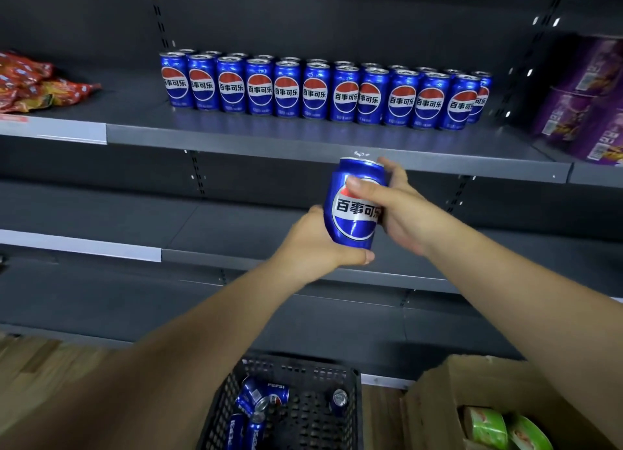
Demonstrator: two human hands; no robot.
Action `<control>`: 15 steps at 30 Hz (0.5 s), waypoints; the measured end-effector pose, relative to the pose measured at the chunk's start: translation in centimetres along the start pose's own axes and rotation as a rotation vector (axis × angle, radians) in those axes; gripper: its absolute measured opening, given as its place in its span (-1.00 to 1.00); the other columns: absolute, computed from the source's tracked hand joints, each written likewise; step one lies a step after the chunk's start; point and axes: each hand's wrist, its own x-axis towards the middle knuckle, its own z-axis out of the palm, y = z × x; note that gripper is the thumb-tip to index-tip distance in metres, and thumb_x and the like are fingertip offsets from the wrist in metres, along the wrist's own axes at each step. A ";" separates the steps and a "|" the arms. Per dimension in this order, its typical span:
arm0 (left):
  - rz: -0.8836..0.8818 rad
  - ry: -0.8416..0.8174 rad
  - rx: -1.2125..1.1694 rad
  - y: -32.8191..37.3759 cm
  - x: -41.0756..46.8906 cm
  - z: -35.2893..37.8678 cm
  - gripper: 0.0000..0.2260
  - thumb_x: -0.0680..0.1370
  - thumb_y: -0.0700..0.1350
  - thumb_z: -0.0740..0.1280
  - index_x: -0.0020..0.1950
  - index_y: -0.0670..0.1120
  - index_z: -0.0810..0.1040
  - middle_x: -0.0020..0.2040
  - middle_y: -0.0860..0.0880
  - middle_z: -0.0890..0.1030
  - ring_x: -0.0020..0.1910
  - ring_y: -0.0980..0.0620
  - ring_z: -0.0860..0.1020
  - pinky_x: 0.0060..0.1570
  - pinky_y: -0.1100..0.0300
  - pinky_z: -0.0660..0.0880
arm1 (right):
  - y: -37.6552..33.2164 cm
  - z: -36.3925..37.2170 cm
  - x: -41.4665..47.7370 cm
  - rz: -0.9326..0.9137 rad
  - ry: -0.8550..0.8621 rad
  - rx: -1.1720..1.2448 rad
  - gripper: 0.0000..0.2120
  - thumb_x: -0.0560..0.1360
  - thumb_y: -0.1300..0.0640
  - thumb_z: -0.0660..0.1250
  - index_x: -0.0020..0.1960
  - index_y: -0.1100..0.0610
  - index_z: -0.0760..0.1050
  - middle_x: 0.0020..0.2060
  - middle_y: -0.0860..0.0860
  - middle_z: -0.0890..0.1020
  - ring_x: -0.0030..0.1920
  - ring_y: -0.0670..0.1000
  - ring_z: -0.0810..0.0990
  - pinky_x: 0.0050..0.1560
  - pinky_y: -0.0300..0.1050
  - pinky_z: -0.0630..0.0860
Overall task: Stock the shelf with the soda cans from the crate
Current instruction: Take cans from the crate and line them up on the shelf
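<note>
Beneath left hand [313,244] and right hand [403,215], fingers [364,188] wrapped round one can [352,228], the crate [296,365] holds loose cans [259,400].

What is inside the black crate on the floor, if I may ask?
The black crate holds about five blue cans, mostly lying down; its near end is out of frame, so others may be unseen.

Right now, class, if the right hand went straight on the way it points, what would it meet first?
Gripping the soda can, the right hand points up and left; likely first is the front edge of the shelf, below the row of cans. Depth is unclear.
</note>
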 end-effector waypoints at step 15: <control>0.163 -0.207 -0.198 -1.3 4.6 -2.5 -0.59 0.27 -0.30 0.53 0.04 -0.04 0.53 -0.05 -0.05 0.66 -0.08 0.08 0.62 -0.05 0.24 0.58 | 1.3 -0.2 1.2 0.024 0.053 -0.334 -0.61 0.30 0.28 0.52 0.11 0.19 0.55 -0.04 0.07 0.69 -0.01 0.01 0.66 -0.03 -0.21 0.60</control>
